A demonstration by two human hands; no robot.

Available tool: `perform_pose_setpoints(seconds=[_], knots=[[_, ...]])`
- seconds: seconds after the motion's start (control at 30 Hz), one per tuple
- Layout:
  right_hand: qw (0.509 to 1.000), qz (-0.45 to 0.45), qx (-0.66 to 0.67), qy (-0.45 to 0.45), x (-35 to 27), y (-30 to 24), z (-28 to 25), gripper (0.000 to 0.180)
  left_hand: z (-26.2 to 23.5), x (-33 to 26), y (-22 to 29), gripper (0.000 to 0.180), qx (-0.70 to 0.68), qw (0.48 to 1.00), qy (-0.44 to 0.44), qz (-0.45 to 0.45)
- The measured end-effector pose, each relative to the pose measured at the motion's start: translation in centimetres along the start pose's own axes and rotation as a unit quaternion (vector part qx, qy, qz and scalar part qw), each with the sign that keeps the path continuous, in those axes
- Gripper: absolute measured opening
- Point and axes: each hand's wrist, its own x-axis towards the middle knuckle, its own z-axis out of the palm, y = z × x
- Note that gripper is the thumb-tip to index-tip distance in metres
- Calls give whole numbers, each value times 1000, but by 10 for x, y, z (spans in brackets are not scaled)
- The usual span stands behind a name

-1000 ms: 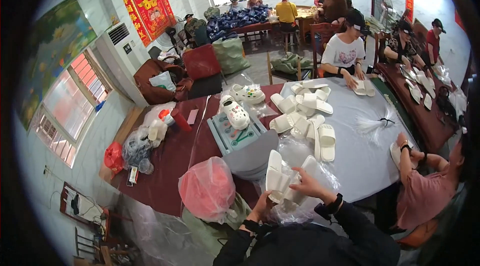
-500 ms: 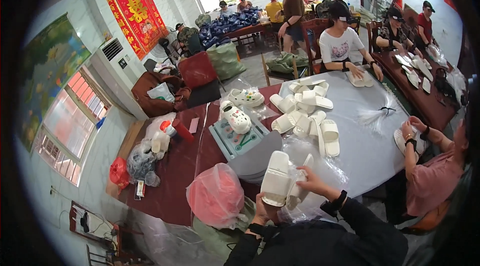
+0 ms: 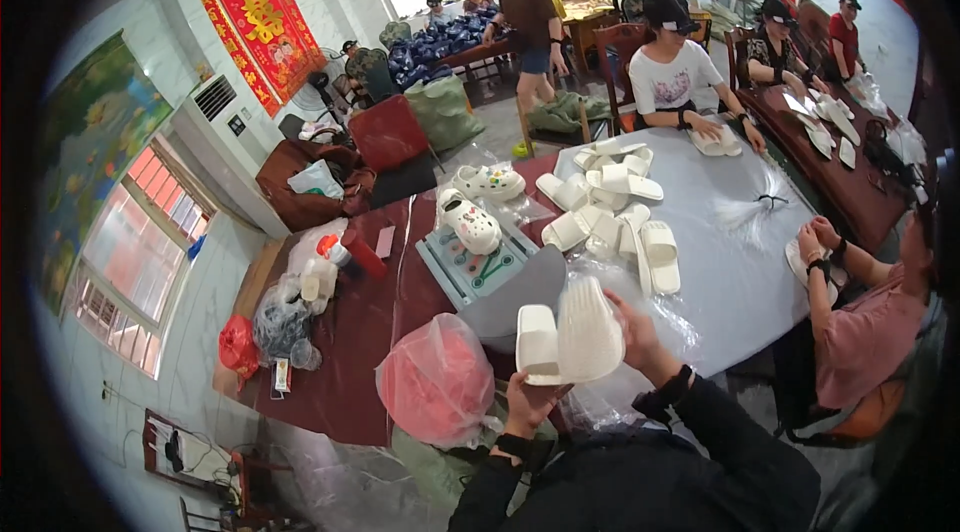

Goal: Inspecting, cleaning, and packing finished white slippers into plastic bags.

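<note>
Two white slide slippers are held up in front of me over the near edge of the table. My left hand (image 3: 527, 405) grips the lower end of one slipper (image 3: 538, 337), whose wide strap faces me. My right hand (image 3: 640, 334) has hold of the other slipper (image 3: 590, 337) by its right side, with a textured broad face turned my way. The two slippers overlap or touch along their inner edges. Beyond them a pile of similar white slippers (image 3: 610, 194) lies on a grey sheet (image 3: 715, 267).
A pink bundle in clear plastic (image 3: 435, 377) sits left of my hands. White clogs (image 3: 470, 222) rest on and beside a grey-green box (image 3: 475, 277). White fibre strands (image 3: 755, 212) lie to the right. Co-workers sit at the table's far and right sides; one person (image 3: 525, 17) stands beyond.
My right hand has turned its slipper from edge-on to broad-face toward me and raised it slightly. My left hand keeps its slipper, moved slightly left. The standing person has moved left.
</note>
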Motion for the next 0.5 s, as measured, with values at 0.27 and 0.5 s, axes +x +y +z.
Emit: perform_pose_setpoints(seconds=[0.27, 0.5], knots=[[989, 57, 132, -18, 8, 16, -19, 54, 24, -2, 4, 69, 13, 994, -91, -55], [991, 53, -74, 93, -5, 26, -17, 43, 23, -3, -1, 62, -46, 999, -17, -8]])
